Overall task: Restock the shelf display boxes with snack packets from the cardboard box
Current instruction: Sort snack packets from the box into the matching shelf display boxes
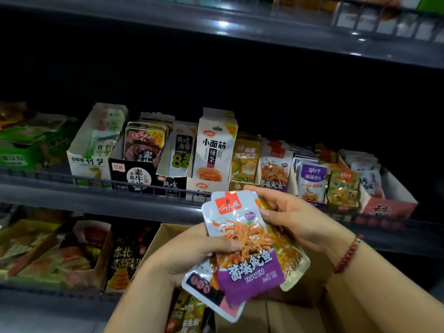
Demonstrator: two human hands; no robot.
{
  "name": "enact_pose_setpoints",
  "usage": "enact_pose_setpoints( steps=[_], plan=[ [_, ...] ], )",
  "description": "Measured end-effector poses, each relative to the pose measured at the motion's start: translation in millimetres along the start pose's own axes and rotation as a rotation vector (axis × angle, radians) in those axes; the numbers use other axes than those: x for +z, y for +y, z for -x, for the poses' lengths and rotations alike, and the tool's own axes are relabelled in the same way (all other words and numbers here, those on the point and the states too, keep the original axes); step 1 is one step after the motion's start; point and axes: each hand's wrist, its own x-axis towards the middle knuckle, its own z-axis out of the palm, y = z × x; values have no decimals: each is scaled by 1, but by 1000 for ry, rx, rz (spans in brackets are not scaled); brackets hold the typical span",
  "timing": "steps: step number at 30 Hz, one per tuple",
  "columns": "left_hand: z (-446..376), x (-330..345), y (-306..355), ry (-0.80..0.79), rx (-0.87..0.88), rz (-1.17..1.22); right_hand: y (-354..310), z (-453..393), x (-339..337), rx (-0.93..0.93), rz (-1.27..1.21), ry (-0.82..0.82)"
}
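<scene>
Holding a fanned stack of packets point(242, 251) at lower centre, the left hand point(189, 251) pinches it from the left with thumb on front, the right hand point(295, 219) curls round its right edge, above the box point(341, 306), below the shelf boxes point(211, 164)

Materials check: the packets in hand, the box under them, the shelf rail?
Snack packets: glossy plastic film, likely; glare and soft creases. Cardboard box: matte brown card, folded flaps. Shelf rail: grey, slotted, smooth; metal or plastic, can't tell.
</scene>
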Motion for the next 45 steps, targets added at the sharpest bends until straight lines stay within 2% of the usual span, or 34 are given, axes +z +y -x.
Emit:
enact_pose_setpoints(
  steps=[8, 13, 16, 19, 25, 29, 34, 39, 45],
  plan=[
    [-2, 5, 3, 194, 146, -116, 4, 9, -15, -92, -15, 390],
    [-16, 13, -5, 359, 128, -202, 11, 19, -27, -115, -78, 649],
    [-22, 21, -8, 387, 111, -266, 13, 26, -33, -112, -115, 660],
    [-24, 36, -8, 338, 119, -268, 17, 32, -32, -106, -139, 550],
    [-26, 63, -9, 234, 119, -144, 27, 41, -35, -150, 62, 536],
    [-34, 79, -16, 283, 92, -158, 33, 50, -50, -155, 153, 490],
    [-48, 90, -27, 434, 28, -128, 45, 47, -93, -180, 112, 713],
    [-60, 98, -31, 488, 15, -160, 58, 24, -159, -227, 267, 985],
    [-71, 103, -35, 503, -3, -188, 54, 3, -194, -319, 491, 1092]
  ],
)
